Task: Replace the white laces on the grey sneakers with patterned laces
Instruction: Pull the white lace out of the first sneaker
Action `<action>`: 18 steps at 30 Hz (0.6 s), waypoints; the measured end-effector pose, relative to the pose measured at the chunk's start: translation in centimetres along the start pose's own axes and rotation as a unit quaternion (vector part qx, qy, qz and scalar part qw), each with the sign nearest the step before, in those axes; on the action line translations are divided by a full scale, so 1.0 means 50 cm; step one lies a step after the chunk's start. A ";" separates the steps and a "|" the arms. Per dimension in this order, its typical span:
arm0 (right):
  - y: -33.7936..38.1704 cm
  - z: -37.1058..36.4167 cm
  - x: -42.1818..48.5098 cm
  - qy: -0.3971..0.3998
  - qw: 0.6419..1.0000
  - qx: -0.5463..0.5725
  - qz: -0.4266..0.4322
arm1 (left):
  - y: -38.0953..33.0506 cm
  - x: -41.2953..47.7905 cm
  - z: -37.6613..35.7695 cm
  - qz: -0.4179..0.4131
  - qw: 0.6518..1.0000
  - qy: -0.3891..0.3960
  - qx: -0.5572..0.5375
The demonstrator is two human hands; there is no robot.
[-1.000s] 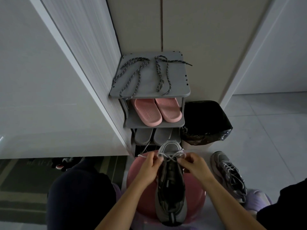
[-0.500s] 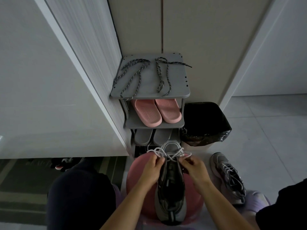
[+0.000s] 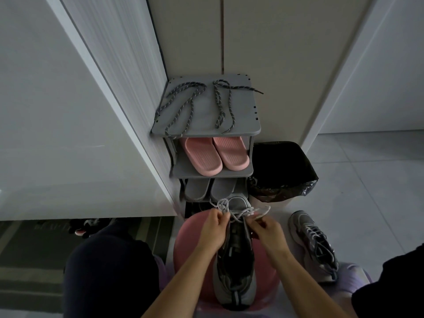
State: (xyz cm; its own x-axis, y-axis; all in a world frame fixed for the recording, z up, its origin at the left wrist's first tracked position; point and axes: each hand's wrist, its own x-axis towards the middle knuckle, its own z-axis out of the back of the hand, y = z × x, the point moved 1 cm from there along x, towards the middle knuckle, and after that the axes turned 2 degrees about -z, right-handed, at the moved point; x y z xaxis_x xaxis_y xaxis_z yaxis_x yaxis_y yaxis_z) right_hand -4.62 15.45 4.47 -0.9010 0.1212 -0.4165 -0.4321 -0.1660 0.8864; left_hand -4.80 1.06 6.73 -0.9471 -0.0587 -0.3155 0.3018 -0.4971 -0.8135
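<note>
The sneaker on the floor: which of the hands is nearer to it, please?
Right. The right hand is just left of the floor sneaker; the left hand is beyond the other sneaker.

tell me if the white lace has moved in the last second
Yes: the white lace has spread outward, past both sides of the sneaker toe.

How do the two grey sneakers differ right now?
The stool sneaker lies on the pink stool. The left hand and right hand pinch its white lace, which sits only near the toe, leaving the throat open. The floor sneaker lies untouched to the right, laced along its whole throat. Both are grey with white laces.
</note>
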 end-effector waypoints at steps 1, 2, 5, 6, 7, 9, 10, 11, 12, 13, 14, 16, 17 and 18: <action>0.001 0.002 0.002 -0.001 1.000 0.004 -0.001 | -0.002 0.005 -0.001 -0.003 1.000 -0.009 0.018; 0.005 0.005 0.001 0.005 1.000 0.026 -0.004 | -0.005 0.005 0.002 -0.014 0.999 -0.020 0.027; 0.019 0.042 -0.003 -0.039 0.984 0.170 -0.041 | 0.015 0.010 0.049 0.006 0.994 -0.109 -0.022; 0.022 0.060 -0.001 -0.063 0.975 0.209 -0.050 | 0.029 0.012 0.071 0.027 0.986 -0.153 -0.064; 0.022 0.074 0.001 -0.066 0.969 0.231 -0.054 | 0.042 0.013 0.086 0.039 0.978 -0.179 -0.102; 0.026 0.071 -0.003 -0.017 0.974 0.217 -0.057 | 0.045 0.003 0.086 0.038 0.981 -0.149 -0.118; 0.028 0.054 -0.007 0.020 0.982 0.179 -0.055 | 0.038 -0.004 0.071 0.036 0.988 -0.107 -0.101; 0.027 0.035 -0.010 0.046 0.990 0.127 -0.045 | 0.029 -0.010 0.050 0.035 0.994 -0.061 -0.079; 0.026 0.018 -0.011 0.057 0.995 0.075 -0.027 | 0.022 -0.013 0.026 0.034 0.997 -0.022 -0.058; 0.019 0.005 -0.009 0.049 0.998 0.036 -0.008 | 0.015 -0.014 0.008 0.035 0.998 -0.003 -0.044; 0.015 -0.001 -0.006 0.030 0.999 0.013 0.003 | 0.011 -0.011 -0.003 0.038 0.999 0.001 -0.035; 0.014 0.006 -0.001 0.003 1.000 0.000 0.000 | 0.003 -0.006 0.000 0.025 1.000 -0.010 -0.003; 0.017 0.016 -0.001 -0.004 1.000 0.011 -0.002 | 0.002 -0.006 0.011 0.007 1.000 -0.013 0.027; 0.020 0.029 -0.001 -0.020 0.999 0.035 -0.007 | 0.004 -0.006 0.029 -0.007 0.998 -0.019 0.052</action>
State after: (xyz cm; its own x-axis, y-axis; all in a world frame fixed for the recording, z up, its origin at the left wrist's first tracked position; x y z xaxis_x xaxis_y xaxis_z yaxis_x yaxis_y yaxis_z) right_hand -4.93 16.68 5.68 -0.8924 0.1623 -0.4210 -0.4388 -0.0952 0.8935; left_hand -4.59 -0.28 7.39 -0.9553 -0.0836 -0.2834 0.2774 -0.5845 -0.7625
